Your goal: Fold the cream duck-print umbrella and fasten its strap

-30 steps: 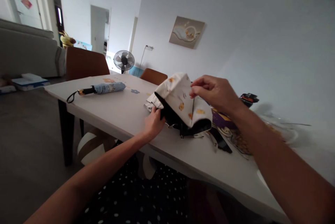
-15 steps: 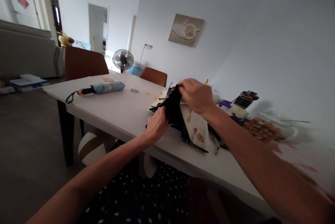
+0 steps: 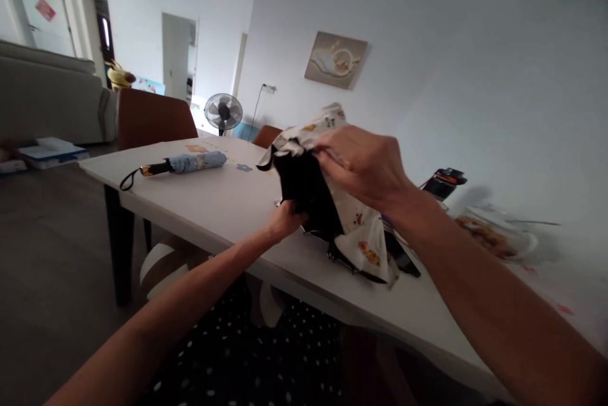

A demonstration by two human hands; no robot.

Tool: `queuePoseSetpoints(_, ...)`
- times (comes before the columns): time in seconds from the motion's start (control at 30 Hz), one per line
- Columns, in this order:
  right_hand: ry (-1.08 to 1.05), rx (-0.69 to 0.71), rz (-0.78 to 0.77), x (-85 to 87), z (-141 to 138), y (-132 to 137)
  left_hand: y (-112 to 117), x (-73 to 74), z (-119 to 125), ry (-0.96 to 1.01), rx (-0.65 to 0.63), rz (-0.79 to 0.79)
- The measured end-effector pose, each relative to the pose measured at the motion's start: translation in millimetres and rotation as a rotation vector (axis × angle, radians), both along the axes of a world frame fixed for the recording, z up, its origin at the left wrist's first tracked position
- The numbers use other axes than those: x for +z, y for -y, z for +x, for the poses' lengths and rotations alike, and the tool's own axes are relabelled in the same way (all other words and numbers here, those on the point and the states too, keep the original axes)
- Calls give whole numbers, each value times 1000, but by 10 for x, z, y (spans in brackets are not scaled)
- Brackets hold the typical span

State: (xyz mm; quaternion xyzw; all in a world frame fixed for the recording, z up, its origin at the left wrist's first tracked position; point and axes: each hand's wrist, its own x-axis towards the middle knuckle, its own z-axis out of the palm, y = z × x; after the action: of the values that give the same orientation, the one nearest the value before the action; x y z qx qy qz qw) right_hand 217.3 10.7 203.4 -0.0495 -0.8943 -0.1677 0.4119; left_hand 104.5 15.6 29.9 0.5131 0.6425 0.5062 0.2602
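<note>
A loosely folded umbrella [image 3: 363,228], white with small cartoon prints and a black inner side, is held over the near edge of the table. My right hand [image 3: 363,162] pinches a fold of its cloth near the top. My left hand [image 3: 286,219] is closed at the lower black part, its fingertips partly hidden in the dark folds. Black rib ends stick out along the umbrella's lower edge. Further left on the table lies a blue umbrella [image 3: 197,161], rolled up, with a black handle and wrist strap; neither hand touches it.
The white table [image 3: 209,194] stretches away to the left. On its right side stand a clear container of brown food [image 3: 494,232] and a black item with an orange band [image 3: 444,183]. Brown chairs [image 3: 154,116] stand behind, with a fan [image 3: 223,112] beyond.
My right hand has drawn the umbrella's cloth upward and toward me, so more of the black inside shows. My left hand has dipped slightly, staying at the lower part.
</note>
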Motion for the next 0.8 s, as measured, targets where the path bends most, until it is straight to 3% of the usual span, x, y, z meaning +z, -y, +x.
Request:
queuePoseSetpoints(0.1,-69,129,-141,19,91,-29,12,-23,-51,217,-97,54)
queuePoseSetpoints(0.17,-209,129,-190,76,215,-69,23,-35,-125,554,-255,101)
queuePoseSetpoints(0.27,-372,24,-152,122,418,-156,13,-40,-240,1063,-453,106)
queuePoseSetpoints(0.43,-653,-53,-219,9,678,-409,-57,-40,-232,1146,-438,76)
queuePoseSetpoints(0.63,-712,-149,-437,-265,825,-682,2,75,-37,1219,-472,115)
queuePoseSetpoints(0.8,-786,-242,-557,-287,950,-637,430,374,80,1410,-751,179)
